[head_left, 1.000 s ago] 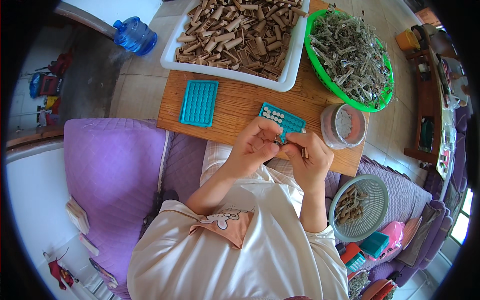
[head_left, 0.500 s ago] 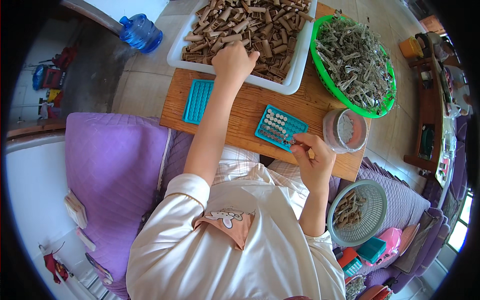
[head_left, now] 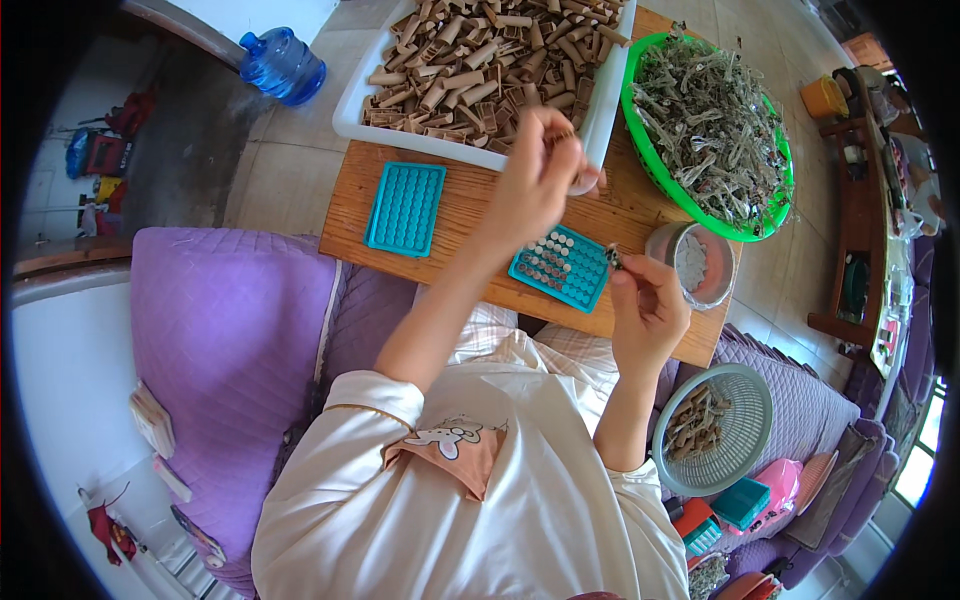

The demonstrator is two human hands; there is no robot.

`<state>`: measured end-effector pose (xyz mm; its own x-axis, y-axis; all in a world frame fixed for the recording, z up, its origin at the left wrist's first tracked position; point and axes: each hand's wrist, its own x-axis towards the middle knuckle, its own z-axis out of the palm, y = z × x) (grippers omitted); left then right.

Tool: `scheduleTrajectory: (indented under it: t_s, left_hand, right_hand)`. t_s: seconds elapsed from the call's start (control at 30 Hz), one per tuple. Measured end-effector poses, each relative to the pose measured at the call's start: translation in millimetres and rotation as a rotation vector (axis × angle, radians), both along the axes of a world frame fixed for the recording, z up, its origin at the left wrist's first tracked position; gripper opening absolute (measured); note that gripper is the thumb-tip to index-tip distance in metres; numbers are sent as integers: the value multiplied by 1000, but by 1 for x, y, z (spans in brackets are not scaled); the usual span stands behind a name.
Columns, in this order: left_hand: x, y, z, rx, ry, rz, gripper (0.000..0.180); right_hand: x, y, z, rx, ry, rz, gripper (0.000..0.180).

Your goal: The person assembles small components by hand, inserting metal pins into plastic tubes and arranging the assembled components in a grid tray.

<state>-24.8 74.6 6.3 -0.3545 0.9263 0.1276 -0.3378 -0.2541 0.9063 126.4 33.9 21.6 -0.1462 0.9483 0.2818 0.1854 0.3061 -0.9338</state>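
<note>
My left hand (head_left: pixel 540 185), somewhat blurred, is closed over the near right edge of a white tub (head_left: pixel 440 143) heaped with brown curved tube pieces (head_left: pixel 480 88). A bit of brown, like one of those pieces, shows between its fingers. My right hand (head_left: pixel 650 305) pinches a small dark, shiny piece (head_left: pixel 613 257) between thumb and fingertips, just off the right edge of a turquoise mould tray (head_left: pixel 590 285). White discs (head_left: pixel 558 243) and darker round bits (head_left: pixel 545 270) fill part of that tray's hollows. Beside my right hand stands a clear-walled tub (head_left: pixel 660 250) with white pieces inside.
Another turquoise tray (head_left: pixel 405 210) lies left on the wooden table (head_left: pixel 350 200). A green basket (head_left: pixel 640 150) piled with crinkled, clear-grey strands stands at the far right. A grey colander (head_left: pixel 755 430) holding brown pieces rests on the purple seat. A blue water bottle (head_left: pixel 283 68) is on the floor.
My left hand has come out of the white tub toward the right and nearer me. My right hand has lifted off the tray and shifted right with the small dark piece.
</note>
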Motion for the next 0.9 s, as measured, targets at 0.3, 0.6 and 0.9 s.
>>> scheduleTrajectory:
  t_s: [0.3,0.6,0.9]
  left_hand:
    - [20,-61,-10,-102,-569,-354,44]
    - [48,-79,1,51,-337,-138,37]
    - [37,-89,5,-7,-73,-207,46]
  right_hand:
    - [-12,-20,-2,-58,4,-50,10]
    - [-22,-28,-1,105,8,-56,9]
    - [-15,-28,5,233,-49,27,12]
